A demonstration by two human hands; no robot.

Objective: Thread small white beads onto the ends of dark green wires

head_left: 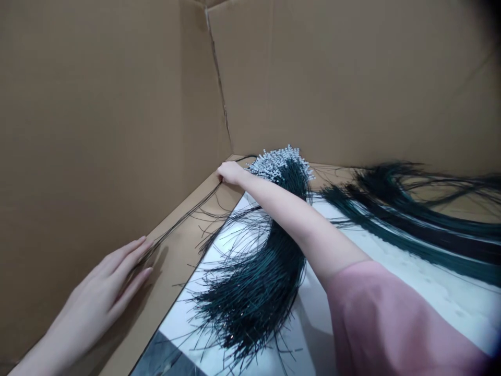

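Note:
Several thin dark wires [191,210] run in a loose strand along the cardboard, between my two hands. My left hand [105,284], at the lower left, holds the near end loosely, with the wires passing between its thumb and long, nearly straight fingers. Stretched far forward, my right hand [231,172] is closed around the other end near the box corner. Just right of it, partly behind my forearm, lies a thick bundle of dark green wires [258,282]. Its far end has many small pale tips [274,163], while the near end fans out.
Tall cardboard walls [344,78] meet in a corner ahead, over a cardboard strip. More long dark green bundles [415,235] lie at the right on a white surface [385,261]. A dark grey patch [168,355] shows at the bottom.

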